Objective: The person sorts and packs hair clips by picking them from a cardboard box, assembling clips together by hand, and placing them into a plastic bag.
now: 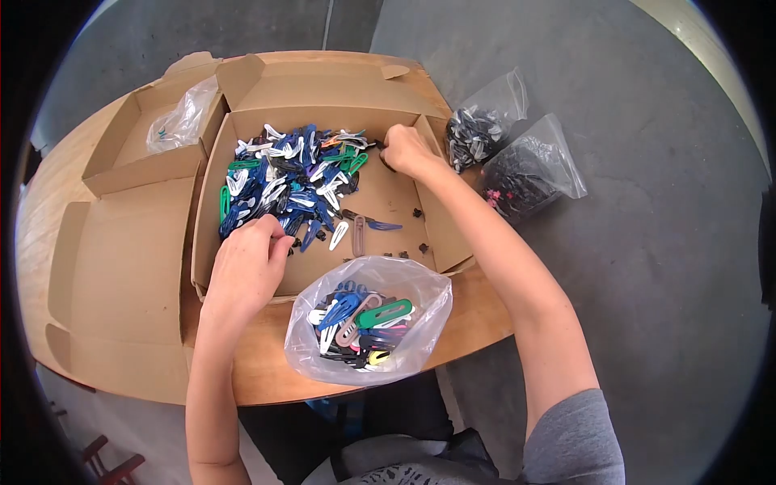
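A pile of snap hair clips, mostly blue, white and black with a few green, fills the left of an open cardboard box. My left hand is at the near edge of the pile, its fingers curled together; what they pinch, if anything, is hidden. At the box's far right side, my right hand has its fingers closed and pointing down. Dark pieces show beside those fingertips, too small to name. Between the hands lie a white clip, a brown clip and a blue clip.
An open plastic bag of mixed clips stands at the table's near edge. Two clear bags, one of clips and one of dark pieces, lie right of the box. Another cardboard box holding a plastic bag is at left.
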### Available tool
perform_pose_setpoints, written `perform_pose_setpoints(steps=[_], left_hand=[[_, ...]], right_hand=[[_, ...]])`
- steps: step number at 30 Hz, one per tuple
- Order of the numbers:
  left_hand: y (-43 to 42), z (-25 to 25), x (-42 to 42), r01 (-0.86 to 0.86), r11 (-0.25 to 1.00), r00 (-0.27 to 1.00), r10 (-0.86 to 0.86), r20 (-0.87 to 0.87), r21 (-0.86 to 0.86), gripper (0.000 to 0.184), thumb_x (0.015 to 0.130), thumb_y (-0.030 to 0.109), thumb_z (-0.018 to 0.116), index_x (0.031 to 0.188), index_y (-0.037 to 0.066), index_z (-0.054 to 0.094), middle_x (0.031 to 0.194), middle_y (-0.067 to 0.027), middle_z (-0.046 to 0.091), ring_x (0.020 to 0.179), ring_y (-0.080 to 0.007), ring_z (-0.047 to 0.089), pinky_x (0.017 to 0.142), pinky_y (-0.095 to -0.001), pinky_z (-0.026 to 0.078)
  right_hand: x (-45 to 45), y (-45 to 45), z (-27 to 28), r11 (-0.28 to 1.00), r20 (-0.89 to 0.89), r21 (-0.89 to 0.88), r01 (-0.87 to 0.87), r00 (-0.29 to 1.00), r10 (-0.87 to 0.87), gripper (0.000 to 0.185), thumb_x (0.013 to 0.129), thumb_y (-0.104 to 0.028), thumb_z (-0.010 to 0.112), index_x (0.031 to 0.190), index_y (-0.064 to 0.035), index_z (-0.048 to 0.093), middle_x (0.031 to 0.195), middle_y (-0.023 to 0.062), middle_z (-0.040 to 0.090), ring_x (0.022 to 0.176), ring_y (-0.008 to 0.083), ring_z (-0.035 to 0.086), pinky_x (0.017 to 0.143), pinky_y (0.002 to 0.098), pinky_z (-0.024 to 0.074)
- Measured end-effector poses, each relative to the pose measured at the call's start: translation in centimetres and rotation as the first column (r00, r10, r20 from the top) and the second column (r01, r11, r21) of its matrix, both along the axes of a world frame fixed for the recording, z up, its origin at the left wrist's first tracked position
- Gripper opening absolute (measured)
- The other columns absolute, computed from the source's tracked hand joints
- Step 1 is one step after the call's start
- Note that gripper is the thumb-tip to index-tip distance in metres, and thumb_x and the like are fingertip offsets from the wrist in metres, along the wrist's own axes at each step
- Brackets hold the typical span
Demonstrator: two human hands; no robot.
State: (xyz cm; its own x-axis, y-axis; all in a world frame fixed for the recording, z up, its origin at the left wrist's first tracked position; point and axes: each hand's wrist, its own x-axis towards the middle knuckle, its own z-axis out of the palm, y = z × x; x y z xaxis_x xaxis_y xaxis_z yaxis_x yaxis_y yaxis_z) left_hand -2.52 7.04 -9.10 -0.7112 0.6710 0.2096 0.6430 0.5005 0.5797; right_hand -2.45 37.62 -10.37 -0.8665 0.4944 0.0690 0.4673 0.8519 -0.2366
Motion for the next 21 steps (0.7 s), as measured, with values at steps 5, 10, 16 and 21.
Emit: perform_pose_setpoints(steps=[5,10,16,21], left_hand=[[0.1,-0.1,0.1,-0.001,1.000,1.000,0.001,-0.019,0.010,0.015,0.082,0.011,0.060,0.086,-0.003,0.059,0.076,-0.0184,0.063,0.069,-0.0305,0.062,0.065,-0.0373,0.047],[0.0,-0.4,-0.1,0.000,1.000,0.999,0.001,-0.039,0.018,0.014,0.082,0.011,0.060,0.084,-0.003,0.058,0.074,-0.0186,0.063,0.069,-0.0314,0.061,0.065,-0.0385,0.047],[0.0,0.2,0.2,-0.005,1.000,0.999,0.006,-0.054,0.009,0.014,0.082,0.011,0.060,0.082,-0.003,0.059,0.073,-0.0188,0.062,0.069,-0.0335,0.060,0.065,-0.0399,0.046],[0.2,0.5,0.3,-0.021,0.998,1.000,0.021,0.005,-0.054,0.015,0.083,0.012,0.058,0.082,-0.003,0.058,0.082,-0.0197,0.063,0.081,-0.0368,0.060,0.073,-0.0444,0.046]], right_hand=[[0.2,-0.3,-1.3,0.999,0.068,-0.023,0.035,0.997,-0.034,0.022,0.073,-0.010,0.065,0.087,0.0061,0.064,0.090,0.0272,0.063,0.092,0.0380,0.061,0.080,0.0419,0.0484],[2.1,-0.6,0.1,0.999,0.019,0.037,-0.007,1.000,0.007,0.023,0.075,-0.012,0.065,0.090,0.0057,0.064,0.089,0.0247,0.064,0.085,0.0338,0.064,0.074,0.0394,0.0495],[10.5,-9.3,10.8,0.770,-0.534,-0.469,-0.432,0.833,0.143,0.011,0.083,-0.011,0.062,0.088,0.0000,0.061,0.074,0.0001,0.059,0.071,0.0054,0.054,0.060,0.0237,0.0449],[15.0,-13.4,11.9,0.654,-0.391,-0.471,-0.592,0.805,0.447,0.005,0.082,-0.003,0.062,0.086,0.0006,0.064,0.079,0.0017,0.060,0.072,0.0055,0.053,0.061,0.0209,0.0418]])
